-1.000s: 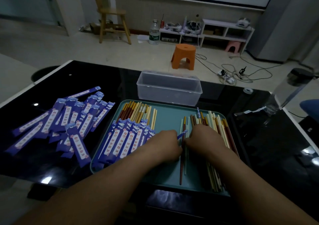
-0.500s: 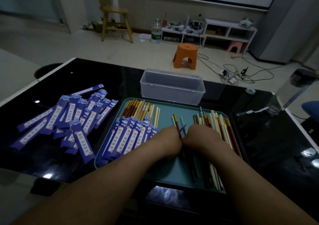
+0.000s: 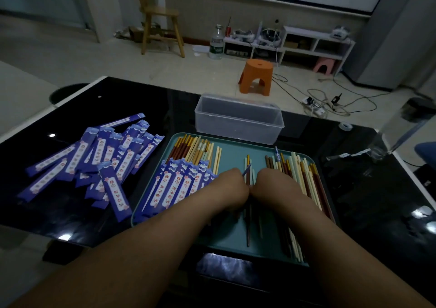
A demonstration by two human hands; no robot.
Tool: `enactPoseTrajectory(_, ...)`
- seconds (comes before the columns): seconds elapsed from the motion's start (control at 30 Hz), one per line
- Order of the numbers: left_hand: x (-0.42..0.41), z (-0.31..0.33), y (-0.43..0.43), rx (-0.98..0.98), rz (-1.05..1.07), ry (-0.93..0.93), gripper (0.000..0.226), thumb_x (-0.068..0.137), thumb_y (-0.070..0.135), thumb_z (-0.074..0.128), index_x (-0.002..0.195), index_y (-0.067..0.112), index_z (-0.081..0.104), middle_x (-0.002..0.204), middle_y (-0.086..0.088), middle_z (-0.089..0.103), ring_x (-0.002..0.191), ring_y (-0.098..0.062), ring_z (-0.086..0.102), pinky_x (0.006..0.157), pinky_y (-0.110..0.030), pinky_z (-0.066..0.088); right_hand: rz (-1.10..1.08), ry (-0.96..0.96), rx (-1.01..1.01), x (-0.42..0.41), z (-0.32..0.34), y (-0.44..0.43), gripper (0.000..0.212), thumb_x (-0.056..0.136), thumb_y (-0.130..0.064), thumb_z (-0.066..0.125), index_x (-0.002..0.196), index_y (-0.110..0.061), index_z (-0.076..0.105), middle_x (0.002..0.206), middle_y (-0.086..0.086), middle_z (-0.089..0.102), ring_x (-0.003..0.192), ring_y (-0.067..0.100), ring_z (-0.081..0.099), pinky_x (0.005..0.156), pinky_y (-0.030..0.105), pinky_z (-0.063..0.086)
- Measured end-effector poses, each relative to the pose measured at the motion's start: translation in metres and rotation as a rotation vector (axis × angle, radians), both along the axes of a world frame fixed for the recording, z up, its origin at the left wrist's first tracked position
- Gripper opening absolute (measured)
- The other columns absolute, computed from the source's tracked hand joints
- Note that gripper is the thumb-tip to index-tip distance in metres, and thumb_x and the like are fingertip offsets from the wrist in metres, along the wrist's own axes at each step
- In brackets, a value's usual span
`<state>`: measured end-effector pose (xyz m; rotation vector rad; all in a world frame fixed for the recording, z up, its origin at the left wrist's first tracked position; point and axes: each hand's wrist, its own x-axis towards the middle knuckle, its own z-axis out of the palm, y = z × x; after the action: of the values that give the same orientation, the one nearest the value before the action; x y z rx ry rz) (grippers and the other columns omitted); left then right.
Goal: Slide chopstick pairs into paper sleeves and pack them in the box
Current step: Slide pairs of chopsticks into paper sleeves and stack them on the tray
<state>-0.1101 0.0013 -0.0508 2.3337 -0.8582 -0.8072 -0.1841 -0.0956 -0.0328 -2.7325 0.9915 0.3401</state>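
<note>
Table (image 3: 132,109): black, glossy top with a pale rim, showing bright reflections of lights.

Items lying directly on it, placed relative to the tray:
1. Tray (image 3: 233,159): teal, rounded corners, at the near middle of the top.
2. Box (image 3: 238,121): clear plastic, lidless, just beyond the tray's far edge, long side parallel to it.
3. Sleeves (image 3: 94,159): purple paper with white printed panels, a loose overlapping heap left of the tray, its nearest pieces just beside the tray's left edge.
4. Tape roll (image 3: 345,126): small, pale, beyond the tray's far right corner.
5. Plastic (image 3: 349,154): clear, crumpled, right of the tray.
</note>
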Motion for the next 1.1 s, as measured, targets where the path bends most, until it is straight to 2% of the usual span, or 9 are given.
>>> enactPoseTrajectory(0.17,0.002,0.004,0.005,0.003,-0.028,0.03,0.023,0.1,0.009,0.056,0.121,0.002,0.058,0.109,-0.016,0.066,0.095,-0.031,0.067,0.073,-0.036,0.054,-0.006,0.0,0.038,0.004,-0.001,0.0,0.031,0.093,-0.03,0.066,0.071,-0.017,0.048,0.073,0.001,0.053,0.064,0.016,0.053,0.057,0.029,0.041)
enactPoseTrajectory(0.3,0.001,0.006,0.007,-0.064,0.031,0.061,0.025,0.105,0.011,0.043,0.113,-0.005,0.061,0.073,-0.006,0.06,0.054,-0.019,0.06,0.045,-0.024,0.049,0.053,0.087,-0.034,0.005,0.003,0.007,0.025,0.091,-0.029,0.07,0.081,-0.014,0.052,0.073,0.0,0.049,0.077,0.023,0.056,0.069,0.03,0.046)
enactPoseTrajectory(0.43,0.0,0.012,0.01,-0.018,-0.019,0.095,0.02,0.099,0.004,0.055,0.114,-0.007,0.062,0.095,-0.02,0.07,0.081,-0.035,0.072,0.073,-0.043,0.063,0.033,0.108,-0.01,0.005,0.002,0.006,0.035,0.088,-0.036,0.075,0.075,-0.015,0.05,0.075,0.001,0.053,0.068,0.018,0.054,0.066,0.03,0.046)
enactPoseTrajectory(0.53,0.001,0.01,0.009,-0.066,0.042,0.136,0.023,0.104,0.009,0.045,0.111,-0.005,0.062,0.075,-0.01,0.065,0.056,-0.022,0.065,0.045,-0.025,0.053,0.033,0.09,-0.035,0.004,0.0,0.005,0.033,0.091,-0.034,0.071,0.073,-0.018,0.048,0.076,0.002,0.055,0.065,0.016,0.053,0.064,0.03,0.046)
enactPoseTrajectory(0.6,0.0,0.01,0.009,-0.068,0.067,0.146,0.026,0.104,0.011,0.043,0.11,-0.005,0.064,0.069,-0.007,0.063,0.049,-0.017,0.061,0.038,-0.019,0.045,0.049,0.075,-0.073,0.004,0.0,0.006,0.031,0.094,-0.028,0.068,0.073,-0.019,0.046,0.076,0.001,0.053,0.068,0.019,0.054,0.066,0.03,0.046)
enactPoseTrajectory(0.7,0.002,0.008,0.009,-0.054,0.041,0.154,0.022,0.102,0.01,0.048,0.109,-0.003,0.065,0.076,-0.011,0.069,0.056,-0.023,0.067,0.044,-0.025,0.052,0.053,0.062,-0.07,0.006,0.003,0.006,0.029,0.093,-0.02,0.066,0.073,-0.018,0.045,0.077,0.002,0.051,0.07,0.021,0.055,0.068,0.032,0.047)
enactPoseTrajectory(0.83,0.002,0.009,0.009,-0.018,-0.003,0.18,0.012,0.093,0.003,0.061,0.105,0.001,0.064,0.092,-0.022,0.073,0.079,-0.038,0.075,0.071,-0.05,0.064,0.038,0.059,-0.026,0.008,0.002,0.004,0.03,0.092,-0.02,0.068,0.073,-0.017,0.045,0.076,0.003,0.052,0.072,0.022,0.056,0.069,0.032,0.049)
enactPoseTrajectory(0.97,0.004,0.007,0.01,-0.038,0.001,0.197,0.016,0.092,0.0,0.059,0.107,0.001,0.064,0.093,-0.024,0.073,0.078,-0.039,0.076,0.071,-0.05,0.064,-0.001,0.001,0.04,0.006,0.004,-0.005,0.034,0.094,-0.031,0.067,0.07,-0.012,0.052,0.07,0.005,0.053,0.061,0.017,0.051,0.057,0.028,0.041)
enactPoseTrajectory(1.1,0.004,0.004,0.01,-0.064,-0.001,0.229,0.018,0.099,0.001,0.053,0.114,0.003,0.062,0.098,-0.023,0.074,0.083,-0.04,0.076,0.078,-0.052,0.064,-0.115,-0.429,0.203,-0.006,0.037,-0.019,0.018,0.093,-0.027,0.062,0.09,-0.009,0.065,0.077,0.011,0.067,0.064,0.025,0.066,0.056,0.035,0.053)
